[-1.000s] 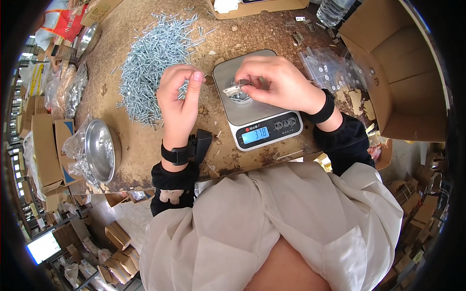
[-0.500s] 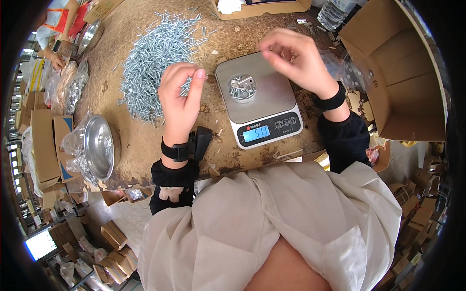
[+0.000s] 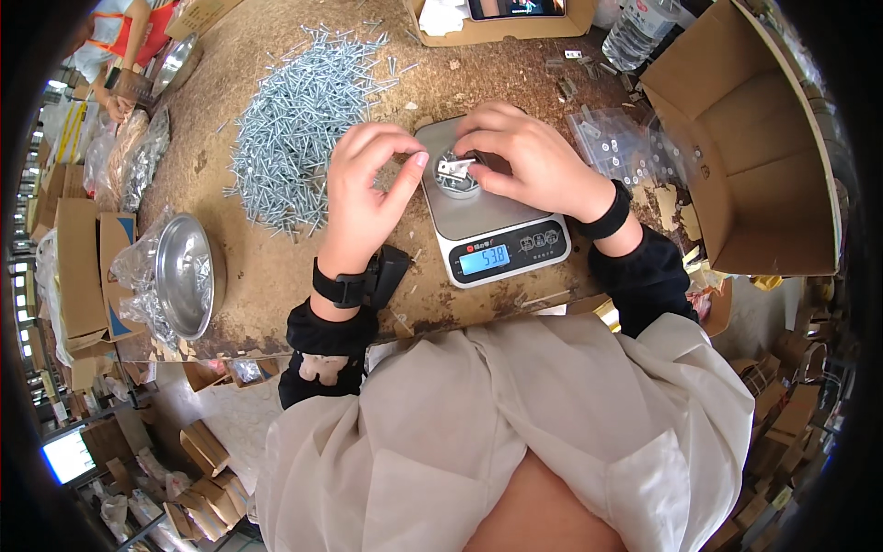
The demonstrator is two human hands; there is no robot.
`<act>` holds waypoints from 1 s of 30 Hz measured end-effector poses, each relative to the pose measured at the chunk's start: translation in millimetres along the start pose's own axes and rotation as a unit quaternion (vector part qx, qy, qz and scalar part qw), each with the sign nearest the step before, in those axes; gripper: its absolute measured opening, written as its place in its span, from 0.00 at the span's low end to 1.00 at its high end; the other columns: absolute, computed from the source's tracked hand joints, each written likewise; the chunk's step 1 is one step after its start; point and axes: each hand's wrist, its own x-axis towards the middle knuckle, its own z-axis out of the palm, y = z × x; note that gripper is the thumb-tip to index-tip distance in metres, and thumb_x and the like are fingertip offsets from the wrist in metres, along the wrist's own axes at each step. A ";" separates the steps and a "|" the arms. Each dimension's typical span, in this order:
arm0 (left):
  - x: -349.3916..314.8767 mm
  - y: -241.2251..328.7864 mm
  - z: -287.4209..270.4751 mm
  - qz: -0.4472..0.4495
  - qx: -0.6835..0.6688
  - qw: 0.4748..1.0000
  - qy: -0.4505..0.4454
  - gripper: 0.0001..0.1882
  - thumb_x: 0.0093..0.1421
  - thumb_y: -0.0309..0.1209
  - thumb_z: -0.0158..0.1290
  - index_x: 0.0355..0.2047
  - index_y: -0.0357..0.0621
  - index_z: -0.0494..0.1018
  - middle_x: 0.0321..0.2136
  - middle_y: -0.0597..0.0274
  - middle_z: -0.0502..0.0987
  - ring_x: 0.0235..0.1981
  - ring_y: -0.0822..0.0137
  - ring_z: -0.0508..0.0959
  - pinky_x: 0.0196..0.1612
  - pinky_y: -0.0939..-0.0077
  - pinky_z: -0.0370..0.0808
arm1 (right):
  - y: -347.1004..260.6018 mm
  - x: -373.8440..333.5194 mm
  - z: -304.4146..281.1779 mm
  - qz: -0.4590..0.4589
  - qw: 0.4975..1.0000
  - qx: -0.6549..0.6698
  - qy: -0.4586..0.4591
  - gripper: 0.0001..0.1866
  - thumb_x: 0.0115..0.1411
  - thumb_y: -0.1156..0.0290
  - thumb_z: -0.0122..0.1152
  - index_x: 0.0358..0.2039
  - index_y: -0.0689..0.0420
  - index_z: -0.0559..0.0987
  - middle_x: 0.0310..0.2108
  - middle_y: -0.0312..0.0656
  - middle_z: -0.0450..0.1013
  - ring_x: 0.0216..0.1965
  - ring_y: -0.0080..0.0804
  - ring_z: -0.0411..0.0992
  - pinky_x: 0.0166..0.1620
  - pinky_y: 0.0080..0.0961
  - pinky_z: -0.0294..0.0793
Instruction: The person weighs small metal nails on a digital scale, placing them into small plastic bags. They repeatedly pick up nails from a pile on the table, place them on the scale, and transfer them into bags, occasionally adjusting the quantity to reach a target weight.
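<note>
A kitchen-type digital scale with a lit blue display stands on the worn wooden table. A small round dish holding screws and small metal pieces rests on its plate. My right hand reaches over the dish, thumb and fingers closed around a small pale metal plate at its top. Left of the dish, my left hand hovers with thumb and index finger brought together; whatever is between them is too small to make out. A large heap of silvery screws lies beyond my left hand.
At the left stands a steel bowl beside clear plastic bags. An open cardboard box is at the right, next to a clear bag of small round parts. A water bottle stands behind. Another person's hand shows far left.
My right hand has come down and left to the dish from above the scale's far right. My left hand has moved slightly right, toward the dish. The scale's reading has risen.
</note>
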 end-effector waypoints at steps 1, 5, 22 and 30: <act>0.5 -0.5 0.8 0.004 0.001 1.000 0.006 0.04 0.54 0.26 0.61 0.29 0.41 0.77 0.31 0.60 0.77 0.36 0.57 0.76 0.42 0.65 0.71 | -2.2 -0.2 -1.3 0.018 1.000 -0.006 -0.007 0.11 0.51 0.66 0.65 0.32 0.58 0.80 0.37 0.42 0.75 0.44 0.43 0.72 0.47 0.38 0.73; -0.8 -0.4 1.5 -0.005 -0.004 1.000 0.001 0.05 0.53 0.26 0.61 0.29 0.41 0.77 0.31 0.60 0.78 0.37 0.57 0.76 0.42 0.65 0.71 | -10.9 1.3 -13.9 0.071 0.996 -0.034 -0.037 0.10 0.49 0.65 0.66 0.28 0.58 0.80 0.29 0.42 0.76 0.38 0.43 0.74 0.42 0.37 0.74; -5.4 14.8 15.0 0.005 0.016 0.988 -0.155 0.19 0.52 0.33 0.64 0.45 0.43 0.77 0.50 0.55 0.72 0.50 0.52 0.72 0.54 0.61 0.68 | -8.1 -1.4 -15.7 0.114 0.992 0.021 -0.044 0.08 0.48 0.68 0.65 0.28 0.57 0.78 0.30 0.44 0.76 0.37 0.47 0.74 0.40 0.40 0.74; -8.0 13.4 15.5 0.004 0.087 0.988 -0.126 0.21 0.49 0.35 0.66 0.44 0.43 0.76 0.51 0.56 0.72 0.54 0.50 0.70 0.56 0.57 0.67 | -11.3 0.1 -16.2 0.140 0.989 0.033 -0.043 0.08 0.48 0.68 0.65 0.29 0.56 0.79 0.31 0.44 0.76 0.37 0.46 0.74 0.40 0.40 0.74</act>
